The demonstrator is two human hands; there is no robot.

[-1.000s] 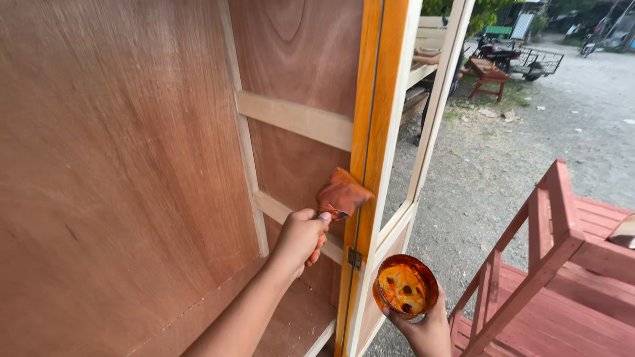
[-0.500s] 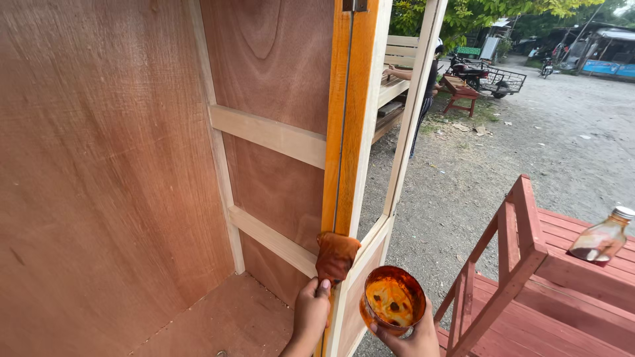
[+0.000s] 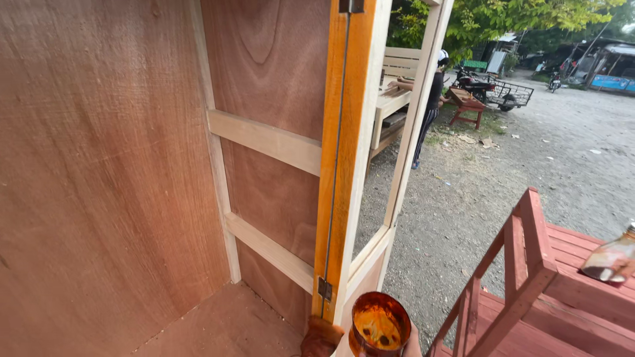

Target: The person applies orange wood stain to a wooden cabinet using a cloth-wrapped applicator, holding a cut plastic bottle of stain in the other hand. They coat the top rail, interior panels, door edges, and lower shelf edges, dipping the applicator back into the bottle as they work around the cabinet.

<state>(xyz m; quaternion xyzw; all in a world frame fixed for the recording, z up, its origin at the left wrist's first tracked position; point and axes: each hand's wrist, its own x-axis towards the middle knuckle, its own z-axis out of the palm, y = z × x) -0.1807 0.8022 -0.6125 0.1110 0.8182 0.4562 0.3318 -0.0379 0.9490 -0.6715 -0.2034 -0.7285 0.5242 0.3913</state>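
Brush (image 3: pixel 322 338): stain-soaked pad at 6 o'clock, touching foot of orange door stile (image 3: pixel 340 158), just below hinge (image 3: pixel 324 289).
Axis: hidden below frame edge; pointing direction unclear.
Cup (image 3: pixel 379 325): amber, mouth tilted toward camera, beside brush, likely for easy dipping.
Hands: barely visible; grips cannot be told.

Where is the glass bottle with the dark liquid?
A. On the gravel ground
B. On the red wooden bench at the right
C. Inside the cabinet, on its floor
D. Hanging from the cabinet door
B: the glass bottle lies tilted on the red wooden bench at the picture's right edge.
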